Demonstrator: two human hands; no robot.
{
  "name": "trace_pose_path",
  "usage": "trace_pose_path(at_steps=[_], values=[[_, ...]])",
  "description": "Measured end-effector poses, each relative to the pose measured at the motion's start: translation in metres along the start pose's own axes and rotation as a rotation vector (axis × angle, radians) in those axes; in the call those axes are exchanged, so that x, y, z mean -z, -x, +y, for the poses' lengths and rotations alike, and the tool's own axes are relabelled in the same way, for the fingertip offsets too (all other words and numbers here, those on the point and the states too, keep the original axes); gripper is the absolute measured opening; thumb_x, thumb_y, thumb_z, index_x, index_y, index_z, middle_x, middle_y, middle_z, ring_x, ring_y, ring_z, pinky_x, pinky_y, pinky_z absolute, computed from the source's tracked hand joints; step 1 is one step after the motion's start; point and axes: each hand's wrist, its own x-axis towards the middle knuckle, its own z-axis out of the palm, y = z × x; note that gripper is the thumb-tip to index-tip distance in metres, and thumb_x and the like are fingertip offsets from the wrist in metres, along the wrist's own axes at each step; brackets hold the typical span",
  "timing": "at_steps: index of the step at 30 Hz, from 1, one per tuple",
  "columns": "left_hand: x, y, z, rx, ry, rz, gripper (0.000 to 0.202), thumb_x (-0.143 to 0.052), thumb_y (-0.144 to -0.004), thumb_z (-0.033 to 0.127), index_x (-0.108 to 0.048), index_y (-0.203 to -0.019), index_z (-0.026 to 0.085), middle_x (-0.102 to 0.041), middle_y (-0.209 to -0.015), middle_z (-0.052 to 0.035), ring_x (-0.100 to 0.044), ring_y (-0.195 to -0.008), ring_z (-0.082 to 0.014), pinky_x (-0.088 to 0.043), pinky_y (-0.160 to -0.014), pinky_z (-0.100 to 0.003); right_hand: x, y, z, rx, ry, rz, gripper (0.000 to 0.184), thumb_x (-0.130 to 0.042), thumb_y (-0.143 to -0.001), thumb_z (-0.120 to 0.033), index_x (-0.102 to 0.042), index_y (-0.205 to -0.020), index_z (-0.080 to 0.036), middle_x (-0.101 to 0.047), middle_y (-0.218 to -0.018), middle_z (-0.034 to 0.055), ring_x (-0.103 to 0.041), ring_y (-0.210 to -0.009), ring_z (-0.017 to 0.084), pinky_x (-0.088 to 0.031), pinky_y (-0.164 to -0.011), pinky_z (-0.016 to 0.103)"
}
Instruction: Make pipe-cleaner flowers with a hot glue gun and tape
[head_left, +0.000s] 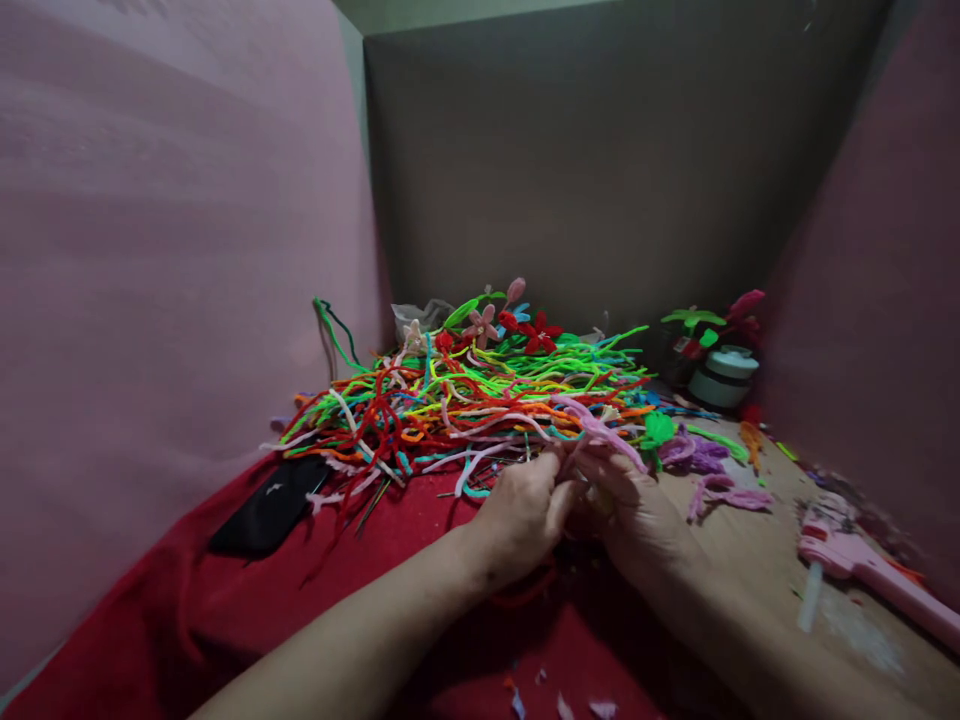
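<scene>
My left hand (521, 515) and my right hand (637, 505) meet at the middle of the view, fingers pinched together on a pink pipe cleaner (604, 430) that sticks up and right between them. Just beyond them lies a big heap of pipe cleaners (465, 400) in green, red, orange, white and blue. Small pipe-cleaner flowers (525, 330) in pink and red stand at the back of the heap. Both hands rest low over a red cloth (225, 610).
A black phone-like object (270, 505) lies left on the cloth. A pink glue gun (862, 560) lies right on the wooden table. A white round jar (724, 375) with flowers stands at the back right. Purple pieces (705, 465) lie nearby. Cardboard walls enclose the space.
</scene>
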Motion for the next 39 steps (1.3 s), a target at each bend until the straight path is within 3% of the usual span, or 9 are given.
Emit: trace_pose_path(at_steps=[4,9,14,18,23,26,29,36,39], values=[[-0.007,0.002,-0.007,-0.03,-0.211,0.052,0.028,-0.039,-0.089,0.026,-0.055,-0.11,0.018,-0.066,-0.089,-0.0093,-0.061,-0.081,-0.0202,-0.044,-0.072,-0.03,-0.003,0.002,0.001,0.011,0.025,0.018,0.01,-0.069,-0.069,-0.028,-0.065,-0.078,-0.025,-0.069,-0.079,-0.0005,-0.061,-0.065,0.018,-0.043,-0.053,0.028],[-0.006,0.002,-0.009,-0.095,-0.301,0.057,0.027,-0.032,-0.09,0.022,-0.058,-0.096,0.017,-0.063,-0.079,-0.0074,-0.06,-0.07,-0.0167,-0.042,-0.065,-0.025,-0.008,0.004,-0.001,0.092,0.051,0.026,0.006,-0.069,-0.071,-0.026,-0.067,-0.077,-0.026,-0.068,-0.082,-0.0021,-0.062,-0.071,0.017,-0.045,-0.059,0.027],[-0.002,0.0,-0.006,-0.082,-0.16,0.092,0.025,-0.035,-0.089,0.02,-0.059,-0.092,0.017,-0.061,-0.077,-0.0052,-0.055,-0.067,-0.0139,-0.039,-0.065,-0.025,-0.003,0.003,0.0,0.085,0.073,-0.035,0.019,-0.068,-0.072,-0.026,-0.069,-0.091,-0.025,-0.069,-0.09,0.0,-0.061,-0.078,0.017,-0.047,-0.07,0.03],[-0.001,-0.003,-0.003,0.071,0.184,0.095,0.028,-0.043,-0.088,0.035,-0.057,-0.072,0.017,-0.047,-0.058,0.0025,-0.041,-0.05,-0.0081,-0.032,-0.05,-0.021,0.002,0.002,-0.002,0.081,0.132,-0.06,0.018,-0.069,-0.071,-0.025,-0.07,-0.089,-0.023,-0.069,-0.084,0.0001,-0.059,-0.08,0.017,-0.046,-0.075,0.031],[0.002,-0.007,0.006,0.287,0.659,-0.012,0.03,-0.054,-0.081,0.039,-0.049,-0.063,0.015,-0.039,-0.048,0.007,-0.03,-0.037,-0.0031,-0.022,-0.039,-0.018,0.004,0.0,-0.002,0.13,0.137,-0.072,0.012,-0.067,-0.074,-0.027,-0.07,-0.084,-0.021,-0.064,-0.074,-0.0011,-0.053,-0.068,0.013,-0.044,-0.068,0.027],[0.005,-0.008,0.011,0.354,0.796,-0.051,0.03,-0.061,-0.075,0.041,-0.05,-0.064,0.015,-0.041,-0.044,0.0077,-0.03,-0.032,-0.0019,-0.02,-0.034,-0.017,0.006,-0.003,0.0,0.119,0.134,-0.081,0.006,-0.067,-0.074,-0.027,-0.068,-0.075,-0.021,-0.056,-0.063,-0.0033,-0.047,-0.058,0.01,-0.041,-0.058,0.024],[0.008,-0.007,0.009,0.408,0.897,-0.106,0.028,-0.066,-0.071,0.039,-0.054,-0.069,0.014,-0.046,-0.045,0.0069,-0.03,-0.029,-0.0011,-0.019,-0.031,-0.016,0.006,-0.006,-0.001,0.122,0.094,-0.089,0.008,-0.071,-0.07,-0.025,-0.067,-0.076,-0.022,-0.056,-0.066,-0.003,-0.047,-0.06,0.011,-0.041,-0.058,0.023],[0.017,-0.007,0.001,0.392,1.16,-0.439,0.02,-0.058,-0.079,0.033,-0.057,-0.082,0.013,-0.04,-0.043,0.0094,-0.016,-0.027,-0.0007,-0.018,-0.028,-0.015,0.004,-0.002,-0.009,0.061,0.06,-0.174,0.006,-0.07,-0.071,-0.027,-0.068,-0.074,-0.022,-0.056,-0.067,-0.0022,-0.048,-0.062,0.011,-0.043,-0.062,0.025],[0.016,-0.007,0.001,0.355,1.118,-0.486,0.024,-0.054,-0.081,0.038,-0.056,-0.085,0.015,-0.035,-0.04,0.0107,-0.016,-0.026,-0.0025,-0.021,-0.029,-0.016,0.001,0.001,-0.012,0.092,0.089,-0.153,0.012,-0.072,-0.069,-0.026,-0.065,-0.062,-0.02,-0.056,-0.065,-0.0017,-0.048,-0.062,0.012,-0.043,-0.063,0.026]])
